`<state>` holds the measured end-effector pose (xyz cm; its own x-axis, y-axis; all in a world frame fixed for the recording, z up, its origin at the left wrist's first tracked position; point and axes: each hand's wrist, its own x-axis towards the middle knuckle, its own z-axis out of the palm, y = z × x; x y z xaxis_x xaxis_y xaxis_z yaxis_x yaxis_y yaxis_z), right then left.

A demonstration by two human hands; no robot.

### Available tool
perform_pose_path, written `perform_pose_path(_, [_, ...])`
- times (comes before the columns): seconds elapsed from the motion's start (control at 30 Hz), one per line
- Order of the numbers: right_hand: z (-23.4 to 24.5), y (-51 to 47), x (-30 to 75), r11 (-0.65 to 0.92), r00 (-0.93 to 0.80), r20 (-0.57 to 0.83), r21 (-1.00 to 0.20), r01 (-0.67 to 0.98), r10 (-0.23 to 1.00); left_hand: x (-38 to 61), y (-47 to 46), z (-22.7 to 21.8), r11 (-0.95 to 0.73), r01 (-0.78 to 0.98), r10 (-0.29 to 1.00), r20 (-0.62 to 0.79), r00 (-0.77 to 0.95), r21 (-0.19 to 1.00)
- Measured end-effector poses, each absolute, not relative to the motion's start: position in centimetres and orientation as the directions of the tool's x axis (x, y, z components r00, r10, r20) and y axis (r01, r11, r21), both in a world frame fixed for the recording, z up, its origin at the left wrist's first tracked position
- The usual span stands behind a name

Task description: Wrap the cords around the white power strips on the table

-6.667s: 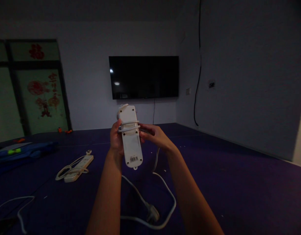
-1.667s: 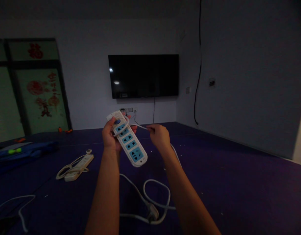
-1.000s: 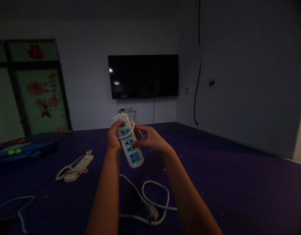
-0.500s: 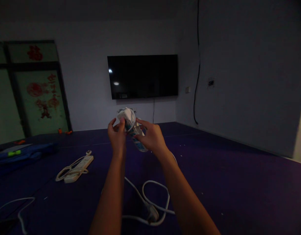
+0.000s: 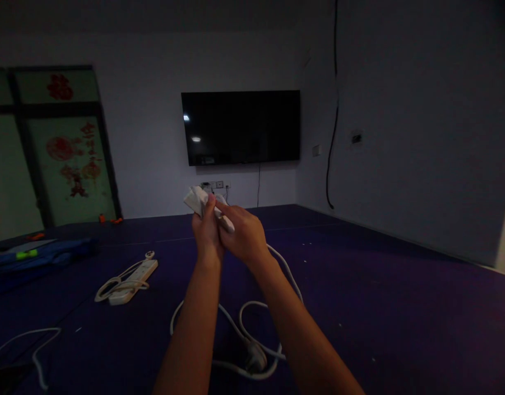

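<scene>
Head view: left hand [image 5: 206, 235] and right hand [image 5: 243, 237] both clench the white power strip [image 5: 196, 198], held mid-air above the floor's [image 5: 400, 312] centre. Its socket face, visible a second ago, has turned away. The cord [image 5: 284, 270] trails down to the plug [image 5: 255, 359].

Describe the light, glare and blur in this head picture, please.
Head view: dim overall, the dark purple floor nearly black; two small bright glints on the black wall-mounted television screen; the white plastic power strip, gripped by the left hand and right hand, looks softly blurred.
</scene>
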<state>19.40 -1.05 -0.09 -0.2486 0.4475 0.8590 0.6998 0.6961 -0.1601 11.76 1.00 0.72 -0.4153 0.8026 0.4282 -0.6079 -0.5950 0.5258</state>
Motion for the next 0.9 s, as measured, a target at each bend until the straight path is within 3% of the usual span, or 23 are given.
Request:
perform_pose_path(0.13, [0.0, -0.6, 19.7, 0.764, -0.149, 0.878, -0.298, 0.572, 0.454, 10.5, 0.9, 1.2, -0.515, -0.689, 0.852, 0.393, -0.347, 0.509])
perform_pose_path(0.3, [0.1, 0.5, 21.4, 0.668, 0.098, 0.851, -0.471, 0.576, 0.516, 9.9, 0.3, 1.7, -0.396, -0.714, 0.905, 0.378, -0.196, 0.577])
perform_pose_path(0.4, [-0.1, 1.6, 22.6, 0.63, 0.151, 0.825, -0.522, 0.575, 0.545, 9.8, -0.2, 1.8, -0.367, -0.706, 0.913, 0.379, -0.149, 0.606])
perform_pose_path(0.57, [-0.2, 2.8, 23.2, 0.749, 0.052, 0.816, -0.551, 0.369, 0.575, 9.9, -0.1, 1.5, -0.37, -0.677, 0.894, 0.443, -0.072, 0.636])
perform_pose_path(0.7, [0.1, 1.8, 22.9, 0.856, -0.163, 0.844, -0.484, 0.182, 0.512, 9.9, 0.5, 0.9, -0.416, -0.647, 0.846, 0.533, -0.018, 0.639])
perform_pose_path(0.8, [0.4, 1.0, 22.9, 0.882, -0.288, 0.833, -0.444, 0.158, 0.471, 10.0, 0.7, 0.7, -0.411, -0.625, 0.841, 0.54, 0.019, 0.663])
perform_pose_path(0.9, [0.6, 0.6, 23.2, 0.881, -0.309, 0.826, -0.423, 0.213, 0.472, 10.4, 1.1, 0.5, -0.374, -0.606, 0.857, 0.512, 0.063, 0.702])
